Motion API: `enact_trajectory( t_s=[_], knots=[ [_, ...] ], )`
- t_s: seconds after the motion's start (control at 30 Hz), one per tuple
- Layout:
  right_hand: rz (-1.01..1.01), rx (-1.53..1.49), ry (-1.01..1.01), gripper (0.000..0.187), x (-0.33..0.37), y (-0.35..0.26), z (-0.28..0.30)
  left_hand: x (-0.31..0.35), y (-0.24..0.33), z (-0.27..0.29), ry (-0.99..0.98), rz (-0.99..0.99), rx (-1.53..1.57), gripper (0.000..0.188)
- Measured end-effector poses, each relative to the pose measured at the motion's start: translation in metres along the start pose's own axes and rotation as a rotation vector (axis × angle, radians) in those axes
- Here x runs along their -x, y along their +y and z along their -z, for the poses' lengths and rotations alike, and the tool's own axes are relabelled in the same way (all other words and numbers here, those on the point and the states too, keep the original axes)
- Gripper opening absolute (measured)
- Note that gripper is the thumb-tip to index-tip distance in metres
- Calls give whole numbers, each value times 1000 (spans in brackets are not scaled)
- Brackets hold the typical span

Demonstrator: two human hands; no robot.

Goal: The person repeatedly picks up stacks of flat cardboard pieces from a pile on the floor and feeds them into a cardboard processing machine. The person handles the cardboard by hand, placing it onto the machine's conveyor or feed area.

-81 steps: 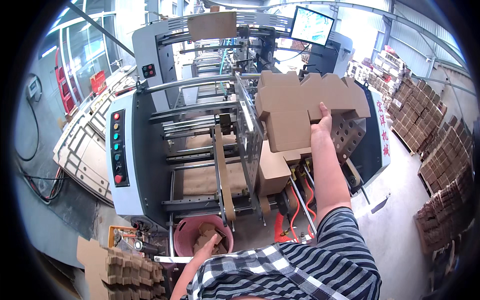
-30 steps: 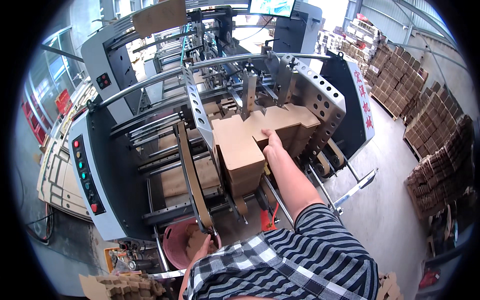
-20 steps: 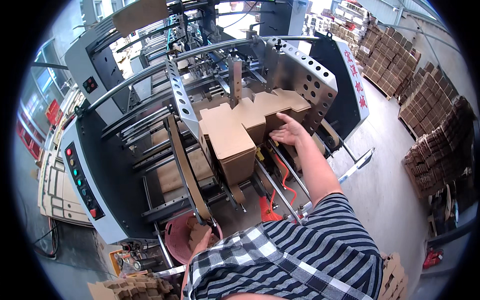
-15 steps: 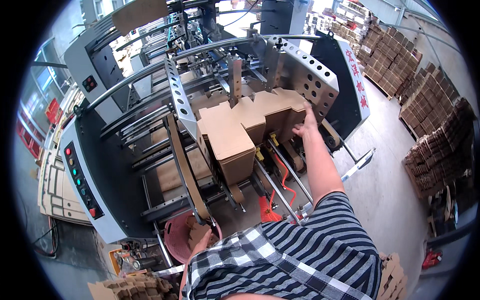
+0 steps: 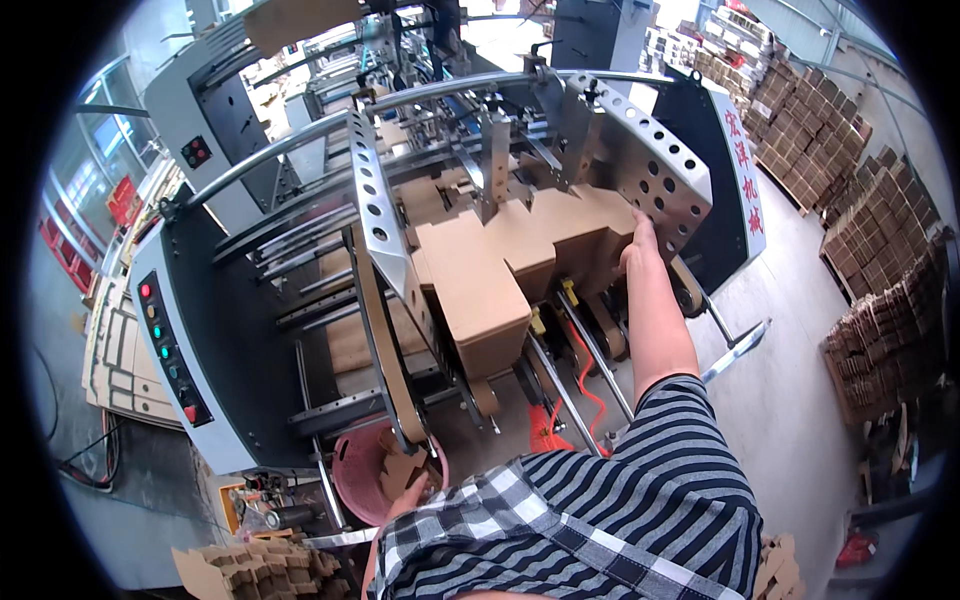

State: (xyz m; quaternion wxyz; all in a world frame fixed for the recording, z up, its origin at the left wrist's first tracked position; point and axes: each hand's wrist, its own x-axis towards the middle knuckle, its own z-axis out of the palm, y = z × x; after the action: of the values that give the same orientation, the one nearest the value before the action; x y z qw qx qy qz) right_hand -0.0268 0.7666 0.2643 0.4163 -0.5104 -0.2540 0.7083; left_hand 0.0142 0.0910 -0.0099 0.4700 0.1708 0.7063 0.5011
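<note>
A thick stack of flat, die-cut brown cardboard blanks (image 5: 475, 280) stands in the machine's feeder between two perforated metal side plates. My right hand (image 5: 641, 240) is at the stack's right end, its fingers stretched up along the cardboard edge beside the right metal plate (image 5: 655, 170). It grips nothing that I can see. My left hand (image 5: 408, 496) hangs low by a pink basket (image 5: 350, 475) with cardboard scraps in it. Its fingers look extended and hold nothing visible; part of the hand is hidden by the checked cloth.
Belts (image 5: 378, 340) and metal rods run below the stack, with an orange hose (image 5: 592, 400) between them. A button panel (image 5: 165, 345) is on the machine's left side. Cardboard piles (image 5: 815, 135) line the right wall; more blanks (image 5: 265, 575) lie at the lower left.
The view has shifted, so the machine sits farther right in the picture. My right hand has straightened against the stack's end, its thumb nearer the cardboard. My left hand stays low by the basket.
</note>
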Motion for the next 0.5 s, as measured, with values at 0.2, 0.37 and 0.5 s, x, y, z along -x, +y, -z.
enact_trajectory(
  t_s=[0.2,0.37,0.5],
  knots=[
    [94,-95,22,65,-44,0,-15,-7,59,-10,-43,155,81,78],
    [-35,34,-66,62,-35,9,-8,-7,43,-9,-50,155,60,76],
    [-83,168,-66,71,18,-7,-4,8,151,-27,-45,18,-352,69]
  ],
)
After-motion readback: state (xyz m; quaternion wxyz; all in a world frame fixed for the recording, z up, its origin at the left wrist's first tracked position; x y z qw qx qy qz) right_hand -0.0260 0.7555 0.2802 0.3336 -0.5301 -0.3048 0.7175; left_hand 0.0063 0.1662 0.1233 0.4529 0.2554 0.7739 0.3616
